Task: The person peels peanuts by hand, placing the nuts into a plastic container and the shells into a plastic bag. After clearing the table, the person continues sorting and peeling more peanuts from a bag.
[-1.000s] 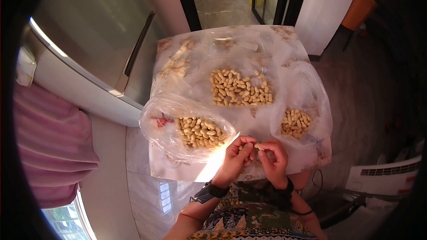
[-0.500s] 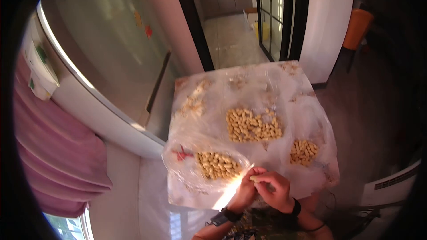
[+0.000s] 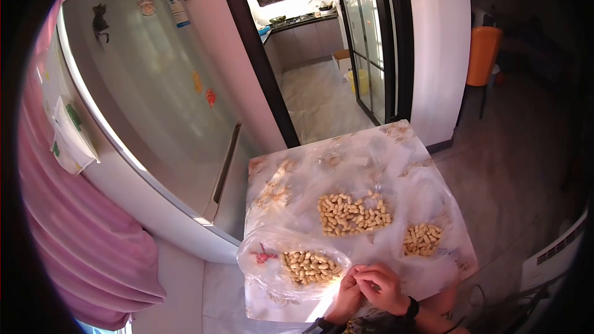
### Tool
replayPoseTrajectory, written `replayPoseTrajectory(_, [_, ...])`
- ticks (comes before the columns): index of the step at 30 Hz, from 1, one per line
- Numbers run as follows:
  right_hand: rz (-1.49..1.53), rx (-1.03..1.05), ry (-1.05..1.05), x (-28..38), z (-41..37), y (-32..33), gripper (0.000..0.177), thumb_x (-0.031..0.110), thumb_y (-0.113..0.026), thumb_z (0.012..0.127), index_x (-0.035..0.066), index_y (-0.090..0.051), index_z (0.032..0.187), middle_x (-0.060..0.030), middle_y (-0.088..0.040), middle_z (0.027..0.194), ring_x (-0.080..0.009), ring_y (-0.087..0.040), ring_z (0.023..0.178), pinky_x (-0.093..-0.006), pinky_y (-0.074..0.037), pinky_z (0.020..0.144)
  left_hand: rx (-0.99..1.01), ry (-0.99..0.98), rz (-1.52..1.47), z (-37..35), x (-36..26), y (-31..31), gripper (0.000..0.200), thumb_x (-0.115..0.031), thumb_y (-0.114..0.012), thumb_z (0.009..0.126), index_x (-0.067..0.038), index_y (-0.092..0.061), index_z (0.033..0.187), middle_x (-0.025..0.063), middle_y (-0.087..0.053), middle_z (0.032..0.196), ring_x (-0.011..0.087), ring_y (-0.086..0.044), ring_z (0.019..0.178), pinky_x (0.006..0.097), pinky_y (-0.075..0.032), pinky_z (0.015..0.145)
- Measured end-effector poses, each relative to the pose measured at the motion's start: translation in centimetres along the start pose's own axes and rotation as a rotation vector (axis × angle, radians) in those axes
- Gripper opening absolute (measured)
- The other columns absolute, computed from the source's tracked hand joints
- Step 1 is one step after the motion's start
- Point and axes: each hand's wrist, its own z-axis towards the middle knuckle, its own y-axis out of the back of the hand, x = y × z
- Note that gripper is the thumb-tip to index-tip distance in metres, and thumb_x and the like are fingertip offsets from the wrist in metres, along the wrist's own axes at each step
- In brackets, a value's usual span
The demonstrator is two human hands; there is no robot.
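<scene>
My left hand (image 3: pixel 348 295) and my right hand (image 3: pixel 380 286) meet at the table's front edge, fingertips pinched together. Whatever lies between the fingers is hidden. Just left of them, a pile of peanuts (image 3: pixel 307 267) sits in a clear plastic bag (image 3: pixel 252 266) with a red tie (image 3: pixel 265 255). Farther back, a middle pile of peanuts (image 3: pixel 354 215) lies on clear plastic. To the right, a smaller pile of peanuts (image 3: pixel 422 239) rests in another clear bag (image 3: pixel 427 193).
The table (image 3: pixel 263 176) has a floral cover. A refrigerator (image 3: pixel 154 86) stands at the left, near a pink curtain (image 3: pixel 86 229). Behind the table is a doorway with a glass door (image 3: pixel 365 43). An orange chair (image 3: pixel 483 55) stands at the right.
The view has tilted up, so the table and hands appear lower and more of the refrigerator and kitchen shows. The peanut seen between my fingers earlier is no longer visible.
</scene>
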Motion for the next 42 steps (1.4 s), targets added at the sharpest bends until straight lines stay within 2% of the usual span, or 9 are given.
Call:
replayPoseTrajectory(1, [-0.013, -0.04, -0.047, 0.2, -0.5, 0.7, 0.02, -0.003, -0.071, 0.075, 0.005, -0.067, 0.093, -0.0076, -0.067, 0.094, -0.0231, -0.064, 0.082, -0.0317, -0.052, 0.07, 0.008, 0.004, -0.005, -0.2, -0.2, -0.4, 0.012, -0.007, -0.05, 0.098, -0.006, -0.054, 0.11, 0.0036, -0.058, 0.099, 0.0112, -0.058, 0.089, 0.0223, -0.048, 0.074])
replayPoseTrajectory(4, [-0.101, -0.051, -0.053, 0.7, -1.4, 2.1, 0.026, 0.003, -0.075, 0.071, 0.006, -0.067, 0.095, -0.0091, -0.065, 0.097, -0.0243, -0.063, 0.084, -0.0336, -0.052, 0.072, -0.023, 0.082, 0.043, -0.2, -0.5, -0.2, 0.02, -0.016, -0.059, 0.096, -0.007, -0.054, 0.113, 0.0007, -0.058, 0.092, 0.0073, -0.055, 0.08, 0.0186, -0.044, 0.067])
replayPoseTrajectory(9, [-0.124, -0.035, -0.138, -0.1, -2.2, 1.9, 0.032, 0.009, -0.078, 0.068, 0.006, -0.067, 0.098, -0.0104, -0.063, 0.1, -0.0264, -0.062, 0.088, -0.0347, -0.051, 0.075, 0.038, 0.069, -0.008, -0.1, -0.5, 0.1, 0.022, -0.017, -0.06, 0.095, -0.007, -0.054, 0.114, -0.0001, -0.058, 0.09, 0.007, -0.053, 0.078, 0.0184, -0.043, 0.066])
replayPoseTrajectory(16, [-0.065, 0.026, -0.152, -0.8, -2.4, 1.7, 0.024, 0.008, -0.077, 0.07, 0.004, -0.066, 0.091, -0.0096, -0.062, 0.097, -0.0245, -0.062, 0.087, -0.0322, -0.052, 0.073, 0.02, -0.025, 0.041, 0.2, 0.3, 0.1, 0.028, -0.016, -0.062, 0.094, -0.005, -0.052, 0.117, 0.0022, -0.059, 0.098, 0.0099, -0.058, 0.085, 0.0216, -0.048, 0.077])
replayPoseTrajectory(18, [-0.071, 0.019, -0.155, -0.7, -2.4, 1.9, 0.022, 0.007, -0.077, 0.071, 0.004, -0.066, 0.09, -0.0094, -0.061, 0.097, -0.0241, -0.062, 0.088, -0.0321, -0.052, 0.073, -0.001, 0.016, 0.021, 0.2, 0.0, 0.2, 0.028, -0.015, -0.062, 0.094, -0.004, -0.052, 0.117, 0.0028, -0.059, 0.1, 0.0107, -0.059, 0.087, 0.0224, -0.049, 0.078])
replayPoseTrajectory(22, [-0.067, -0.008, -0.236, -1.0, -3.1, 2.0, 0.02, 0.005, -0.077, 0.071, 0.004, -0.066, 0.088, -0.009, -0.062, 0.091, -0.0221, -0.064, 0.079, -0.0307, -0.052, 0.067, -0.002, 0.092, 0.037, 0.1, -0.4, 0.5, 0.025, -0.009, -0.061, 0.094, -0.004, -0.052, 0.117, 0.004, -0.059, 0.101, 0.012, -0.06, 0.089, 0.0237, -0.051, 0.078])
replayPoseTrajectory(26, [-0.019, -0.025, -0.36, -1.2, -3.6, 2.0, 0.019, 0.005, -0.077, 0.072, 0.004, -0.067, 0.089, -0.0086, -0.063, 0.082, -0.0197, -0.064, 0.07, -0.0288, -0.051, 0.06, 0.033, 0.072, 0.066, -0.1, -0.8, -0.1, 0.023, -0.007, -0.06, 0.094, -0.004, -0.053, 0.116, 0.0038, -0.059, 0.1, 0.0117, -0.06, 0.089, 0.0227, -0.051, 0.076])
replayPoseTrajectory(33, [-0.059, -0.053, -0.306, -0.5, -2.9, 2.1, 0.021, 0.004, -0.075, 0.075, 0.004, -0.068, 0.094, -0.0084, -0.065, 0.083, -0.0195, -0.064, 0.069, -0.0283, -0.05, 0.059, 0.038, 0.113, 0.026, 0.0, -1.2, -0.3, 0.018, -0.006, -0.058, 0.095, -0.004, -0.055, 0.113, 0.0042, -0.06, 0.1, 0.0101, -0.059, 0.088, 0.0197, -0.046, 0.073])
replayPoseTrajectory(42, [0.02, -0.122, -0.432, -0.8, -3.3, 2.0, 0.014, 0.004, -0.07, 0.082, 0.001, -0.066, 0.096, -0.0082, -0.067, 0.082, -0.0159, -0.065, 0.073, -0.0272, -0.051, 0.067, 0.023, 0.121, 0.008, -0.2, -1.4, -0.5, 0.018, -0.007, -0.058, 0.095, -0.006, -0.055, 0.113, 0.0003, -0.06, 0.096, 0.005, -0.055, 0.081, 0.0164, -0.044, 0.07])
